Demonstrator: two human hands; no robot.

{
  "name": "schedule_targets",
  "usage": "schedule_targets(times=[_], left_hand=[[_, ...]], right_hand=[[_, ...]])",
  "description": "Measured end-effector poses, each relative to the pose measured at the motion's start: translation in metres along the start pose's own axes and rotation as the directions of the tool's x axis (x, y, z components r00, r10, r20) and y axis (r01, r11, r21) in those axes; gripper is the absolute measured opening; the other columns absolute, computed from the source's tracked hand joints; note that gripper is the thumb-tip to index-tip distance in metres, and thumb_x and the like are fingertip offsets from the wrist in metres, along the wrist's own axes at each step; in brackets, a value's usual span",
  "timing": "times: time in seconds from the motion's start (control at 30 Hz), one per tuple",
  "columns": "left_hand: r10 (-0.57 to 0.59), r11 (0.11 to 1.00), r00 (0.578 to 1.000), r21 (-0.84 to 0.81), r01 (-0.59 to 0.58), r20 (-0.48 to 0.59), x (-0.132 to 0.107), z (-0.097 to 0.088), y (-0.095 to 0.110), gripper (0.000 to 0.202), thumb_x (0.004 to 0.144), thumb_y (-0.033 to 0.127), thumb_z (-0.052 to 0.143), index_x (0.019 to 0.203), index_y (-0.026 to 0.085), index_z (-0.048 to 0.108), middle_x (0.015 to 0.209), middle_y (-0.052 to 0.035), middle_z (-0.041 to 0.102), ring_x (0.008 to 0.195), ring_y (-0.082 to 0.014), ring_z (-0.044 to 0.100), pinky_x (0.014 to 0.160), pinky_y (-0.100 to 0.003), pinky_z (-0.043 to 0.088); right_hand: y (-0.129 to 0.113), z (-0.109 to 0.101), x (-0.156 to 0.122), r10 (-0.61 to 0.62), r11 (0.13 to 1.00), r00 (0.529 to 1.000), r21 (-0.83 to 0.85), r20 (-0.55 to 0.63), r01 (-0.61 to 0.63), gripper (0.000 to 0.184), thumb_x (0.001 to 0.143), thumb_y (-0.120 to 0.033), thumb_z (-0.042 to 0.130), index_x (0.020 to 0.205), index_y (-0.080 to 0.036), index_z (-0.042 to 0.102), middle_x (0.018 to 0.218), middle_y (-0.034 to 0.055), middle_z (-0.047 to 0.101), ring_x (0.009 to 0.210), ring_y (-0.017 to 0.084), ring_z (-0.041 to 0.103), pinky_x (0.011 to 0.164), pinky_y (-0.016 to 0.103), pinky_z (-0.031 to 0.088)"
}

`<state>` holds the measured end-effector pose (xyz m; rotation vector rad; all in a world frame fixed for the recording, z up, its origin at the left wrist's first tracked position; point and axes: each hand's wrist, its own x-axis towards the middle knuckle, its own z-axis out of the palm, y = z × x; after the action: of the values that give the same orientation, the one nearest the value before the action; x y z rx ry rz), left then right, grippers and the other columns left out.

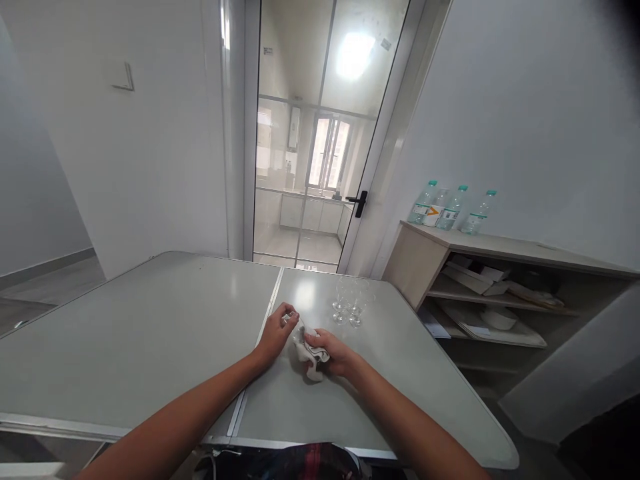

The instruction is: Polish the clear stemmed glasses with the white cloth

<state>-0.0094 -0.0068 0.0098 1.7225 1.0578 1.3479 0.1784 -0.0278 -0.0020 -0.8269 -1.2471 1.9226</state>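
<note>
My left hand is closed round the foot and stem of a clear wine glass held on its side just above the grey table. My right hand is closed on a white-grey cloth that is wrapped over the bowl of that glass. Both hands meet over the table's middle seam. Just beyond them, two or three more clear stemmed glasses stand upright on the table.
A wooden shelf unit stands to the right with several water bottles on top and papers on its shelves. A glass door with a black handle is behind the table. Dark fabric lies at the table's near edge.
</note>
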Motion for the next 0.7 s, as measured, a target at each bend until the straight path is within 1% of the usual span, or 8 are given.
schedule_targets(times=[0.17, 0.23, 0.3, 0.37, 0.43, 0.5, 0.63, 0.7], left_hand=[[-0.047, 0.997, 0.999, -0.068, 0.048, 0.014, 0.000, 0.000, 0.001, 0.030, 0.093, 0.051, 0.053, 0.091, 0.022, 0.056, 0.084, 0.0002, 0.067, 0.059, -0.0133, 0.052, 0.058, -0.025, 0.041], [-0.048, 0.995, 0.999, -0.082, 0.048, 0.005, 0.001, -0.001, 0.000, 0.030, 0.093, 0.051, 0.053, 0.092, 0.021, 0.056, 0.086, -0.0004, 0.067, 0.059, -0.0133, 0.052, 0.058, -0.025, 0.041], [-0.033, 0.997, 0.999, -0.065, 0.031, -0.026, 0.002, -0.001, 0.000, 0.030, 0.092, 0.051, 0.055, 0.092, 0.021, 0.057, 0.087, -0.0005, 0.065, 0.062, -0.0136, 0.053, 0.062, -0.026, 0.043], [-0.017, 0.999, 0.998, -0.029, 0.015, -0.061, 0.003, -0.002, -0.001, 0.030, 0.091, 0.050, 0.058, 0.091, 0.020, 0.057, 0.086, 0.0003, 0.061, 0.064, -0.0136, 0.052, 0.064, -0.026, 0.043], [-0.007, 1.000, 0.997, -0.005, 0.007, -0.073, 0.003, -0.002, -0.002, 0.029, 0.090, 0.049, 0.059, 0.091, 0.020, 0.056, 0.085, 0.0012, 0.058, 0.064, -0.0129, 0.051, 0.065, -0.026, 0.043], [-0.005, 1.000, 0.997, -0.003, 0.004, -0.071, 0.003, -0.002, -0.002, 0.029, 0.090, 0.049, 0.059, 0.092, 0.021, 0.056, 0.085, 0.0018, 0.057, 0.062, -0.0119, 0.050, 0.064, -0.026, 0.042], [-0.025, 0.999, 0.997, -0.041, 0.021, -0.080, 0.003, 0.000, -0.002, 0.030, 0.089, 0.051, 0.059, 0.091, 0.021, 0.057, 0.084, 0.0022, 0.057, 0.061, -0.0112, 0.049, 0.061, -0.025, 0.042], [-0.059, 0.996, 0.993, -0.070, 0.052, -0.100, 0.003, 0.002, -0.002, 0.032, 0.088, 0.053, 0.058, 0.089, 0.021, 0.057, 0.082, 0.0020, 0.057, 0.061, -0.0118, 0.049, 0.058, -0.024, 0.042]], right_hand=[[-0.002, 0.003, -0.002, 0.038, 0.997, 0.995, 0.057, 0.095, -0.044, 0.051, 0.074, -0.061, 0.081, 0.082, -0.017, 0.058, 0.065, -0.0032, 0.053, 0.052, 0.010, 0.044, 0.057, 0.028, 0.042], [-0.003, 0.006, -0.002, 0.006, 0.999, 0.998, -0.033, 0.068, -0.004, 0.053, 0.075, -0.065, 0.077, 0.085, -0.017, 0.058, 0.066, -0.0026, 0.053, 0.054, 0.011, 0.045, 0.059, 0.029, 0.042], [-0.005, 0.010, -0.002, -0.121, 0.958, 0.992, -0.264, -0.028, 0.109, 0.048, 0.078, -0.061, 0.076, 0.089, -0.018, 0.058, 0.071, -0.0015, 0.056, 0.060, 0.013, 0.048, 0.061, 0.028, 0.040], [-0.006, 0.013, -0.003, -0.315, 0.785, 0.943, -0.589, -0.111, 0.192, 0.035, 0.081, -0.048, 0.075, 0.089, -0.019, 0.056, 0.074, -0.0018, 0.057, 0.066, 0.014, 0.049, 0.063, 0.027, 0.036], [-0.007, 0.015, -0.005, -0.447, 0.541, 0.887, -0.824, -0.112, 0.169, 0.023, 0.085, -0.034, 0.070, 0.088, -0.021, 0.052, 0.073, -0.0029, 0.055, 0.067, 0.015, 0.047, 0.063, 0.026, 0.031], [-0.008, 0.017, -0.007, -0.474, 0.383, 0.875, -0.918, -0.096, 0.107, 0.016, 0.088, -0.027, 0.064, 0.090, -0.022, 0.049, 0.072, -0.0031, 0.055, 0.066, 0.015, 0.046, 0.061, 0.026, 0.028], [-0.007, 0.019, -0.009, -0.442, 0.208, 0.893, -0.978, -0.081, 0.014, 0.013, 0.093, -0.027, 0.059, 0.097, -0.022, 0.048, 0.078, 0.0009, 0.061, 0.068, 0.018, 0.053, 0.061, 0.027, 0.027], [-0.004, 0.021, -0.007, -0.461, 0.104, 0.883, -0.994, -0.083, -0.039, 0.010, 0.095, -0.026, 0.057, 0.100, -0.021, 0.050, 0.085, 0.0048, 0.064, 0.073, 0.021, 0.056, 0.063, 0.028, 0.028]])
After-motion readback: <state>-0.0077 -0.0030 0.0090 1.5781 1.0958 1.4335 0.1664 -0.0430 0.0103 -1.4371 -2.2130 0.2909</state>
